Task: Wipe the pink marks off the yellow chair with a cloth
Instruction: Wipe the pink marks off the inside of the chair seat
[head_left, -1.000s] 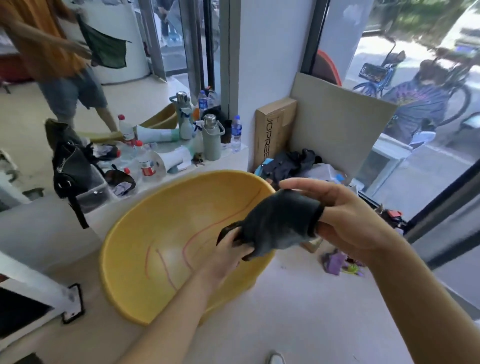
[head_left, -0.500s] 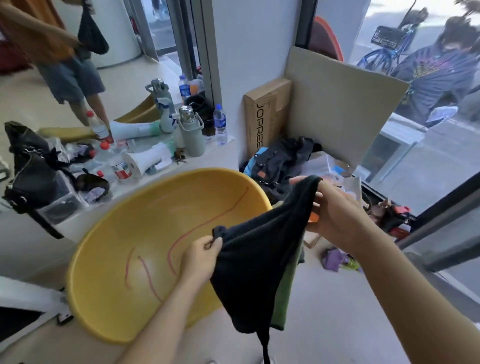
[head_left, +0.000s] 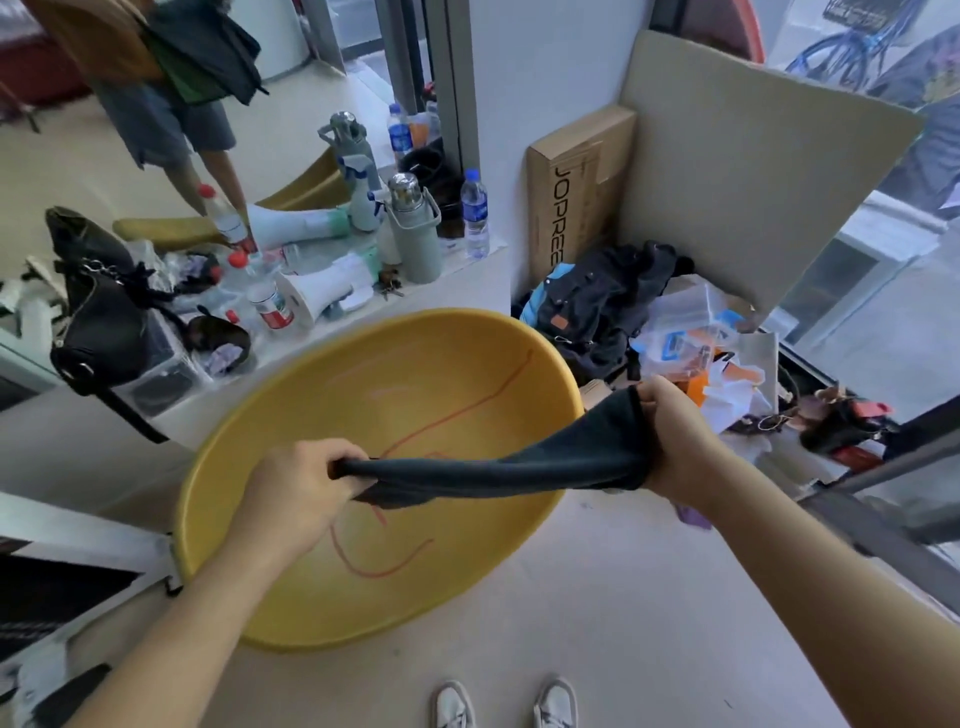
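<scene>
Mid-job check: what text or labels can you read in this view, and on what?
"JOPREE": printed down the face of the brown cardboard box; it may continue behind the dark clothes.
Labels on the water bottle and the red-labelled bottle: too blurred to read.

Cloth (head_left: 519, 470) stretched across chair (head_left: 291, 597) bowl

I see one view only: head cam, wide-angle, facing forward-down, close above chair (head_left: 415, 364), shoes (head_left: 453, 704) at bottom edge.
</scene>
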